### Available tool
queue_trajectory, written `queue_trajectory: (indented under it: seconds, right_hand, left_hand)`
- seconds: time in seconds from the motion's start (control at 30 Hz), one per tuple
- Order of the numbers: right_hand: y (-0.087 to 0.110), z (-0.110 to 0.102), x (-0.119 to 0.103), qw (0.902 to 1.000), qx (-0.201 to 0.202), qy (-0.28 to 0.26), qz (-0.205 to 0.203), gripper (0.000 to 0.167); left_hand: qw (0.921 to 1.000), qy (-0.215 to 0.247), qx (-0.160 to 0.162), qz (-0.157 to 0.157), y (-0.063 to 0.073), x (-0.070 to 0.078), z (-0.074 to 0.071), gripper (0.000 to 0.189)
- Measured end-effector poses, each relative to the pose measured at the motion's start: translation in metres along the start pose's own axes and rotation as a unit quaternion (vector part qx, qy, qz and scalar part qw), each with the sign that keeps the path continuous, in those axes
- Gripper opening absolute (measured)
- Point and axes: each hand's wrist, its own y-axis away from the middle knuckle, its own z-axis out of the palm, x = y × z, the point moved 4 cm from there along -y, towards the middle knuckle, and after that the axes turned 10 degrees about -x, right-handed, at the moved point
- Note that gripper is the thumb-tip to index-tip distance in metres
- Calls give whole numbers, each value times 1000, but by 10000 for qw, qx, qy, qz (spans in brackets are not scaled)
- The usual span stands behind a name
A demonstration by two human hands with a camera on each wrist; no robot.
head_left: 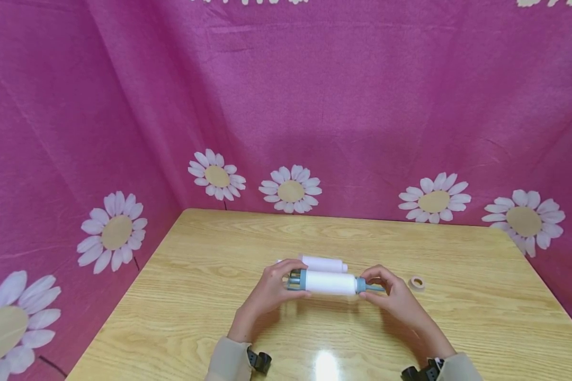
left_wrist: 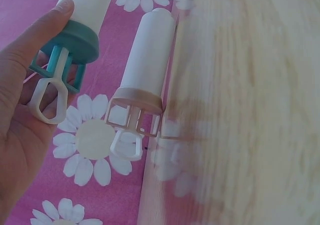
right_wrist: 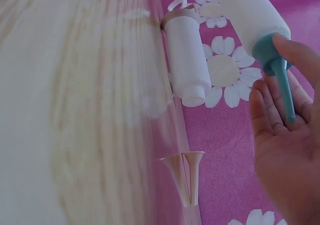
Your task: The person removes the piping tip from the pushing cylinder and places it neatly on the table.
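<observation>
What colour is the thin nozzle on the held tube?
The nozzle is blue-green; it shows best in the right wrist view.

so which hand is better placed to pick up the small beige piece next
Probably the right hand: the beige piece lies beside it, while the left hand is at the white tube's far end. Both hold the tube near its teal ends, so the right would need to let go first.

- Two white cylindrical tubes: one teal-collared tube (head_left: pixel 331 282), one beige-collared tube (head_left: pixel 322 263)
- One small, smooth, beige flared piece (right_wrist: pixel 193 177)
- Two bare hands: left hand (head_left: pixel 270 286), right hand (head_left: pixel 390 289)
- One pale wood-grain table (head_left: pixel 248 238)
</observation>
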Motion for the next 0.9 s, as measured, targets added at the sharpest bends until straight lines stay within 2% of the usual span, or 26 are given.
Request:
queue_trajectory:
  seconds: [0.23,0.5,0.9]
  right_hand:
    - [3,-2,-3,9997,94,-74,-192,29]
    - [5,-7,-4,9991,178,-213,-336,29]
    - [3,-6,-3,9992,218,-126,-326,26]
  left_hand:
    - [10000,-63,35,-24,2,-2,-1,52]
    - [9999,-111,-105,-76,5,-8,0,53]
    - [9956,-428,-692,-457,8,-15,6,53]
